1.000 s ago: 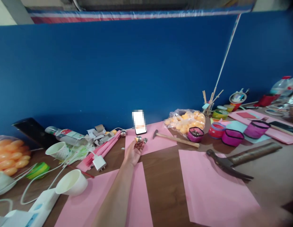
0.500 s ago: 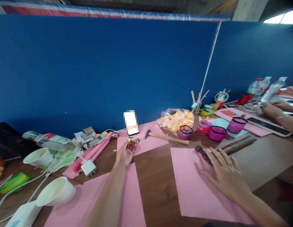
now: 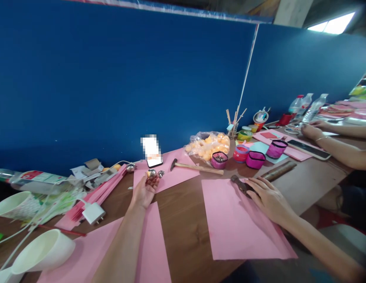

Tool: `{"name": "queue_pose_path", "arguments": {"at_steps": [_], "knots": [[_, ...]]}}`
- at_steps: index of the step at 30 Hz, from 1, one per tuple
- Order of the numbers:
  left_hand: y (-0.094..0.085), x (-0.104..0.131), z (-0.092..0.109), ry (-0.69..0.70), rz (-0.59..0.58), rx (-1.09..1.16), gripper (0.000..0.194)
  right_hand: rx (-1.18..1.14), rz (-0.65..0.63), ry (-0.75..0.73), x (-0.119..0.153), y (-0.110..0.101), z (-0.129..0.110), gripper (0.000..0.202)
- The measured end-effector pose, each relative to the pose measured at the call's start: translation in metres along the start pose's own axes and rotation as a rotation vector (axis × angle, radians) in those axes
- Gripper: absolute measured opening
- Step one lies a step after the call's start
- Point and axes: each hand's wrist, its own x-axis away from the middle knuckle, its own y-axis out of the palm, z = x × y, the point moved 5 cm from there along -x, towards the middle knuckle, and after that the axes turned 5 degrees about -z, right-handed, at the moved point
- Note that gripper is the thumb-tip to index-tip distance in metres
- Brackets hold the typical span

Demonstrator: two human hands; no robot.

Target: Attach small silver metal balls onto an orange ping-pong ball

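Note:
My left hand point(image 3: 146, 191) is palm up over the pink sheet point(image 3: 178, 173). Its thumb and curled fingers are around a shiny silver ball point(image 3: 152, 173) with a yellowish patch. A smaller, crumpled-looking silver piece point(image 3: 161, 173) sits just right of the fingertips. My right hand point(image 3: 270, 198) rests with fingers stretched over a dark, knobby wooden tool point(image 3: 238, 184) and the edge of another pink sheet point(image 3: 233, 228). Part of that tool is hidden under the hand. A hammer point(image 3: 200, 168) with a wooden handle lies between the hands, further back.
A phone point(image 3: 154, 161) leans at the blue partition point(image 3: 112, 78). Behind are a bag of orange balls point(image 3: 208, 145) and purple containers point(image 3: 256, 160). Left are a white cup point(image 3: 44, 251), charger point(image 3: 93, 213) and cables. Another person's hands point(image 3: 311, 130) are at far right.
The view has turned right, so everything appears shifted left. My left hand keeps its place at the silver ball. My right hand's fingers have come closer together over the wooden tool.

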Motion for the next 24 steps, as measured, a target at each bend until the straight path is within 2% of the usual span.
{"name": "queue_pose_path", "arguments": {"at_steps": [5,13,20,24], "knots": [[-0.004,-0.002,-0.001,-0.001,-0.013,-0.009,0.019,0.047,0.016,0.009,0.003,0.002,-0.001,0.040],[0.000,0.002,0.000,-0.005,-0.012,-0.021,0.019,0.067,0.014,-0.016,0.003,0.001,0.004,0.042],[0.000,0.002,0.000,-0.008,0.032,0.005,0.019,0.068,-0.009,-0.005,0.004,-0.002,0.009,0.042],[-0.001,0.001,-0.001,-0.009,0.017,-0.008,0.018,0.070,-0.026,-0.009,0.003,0.000,0.013,0.042]]}}
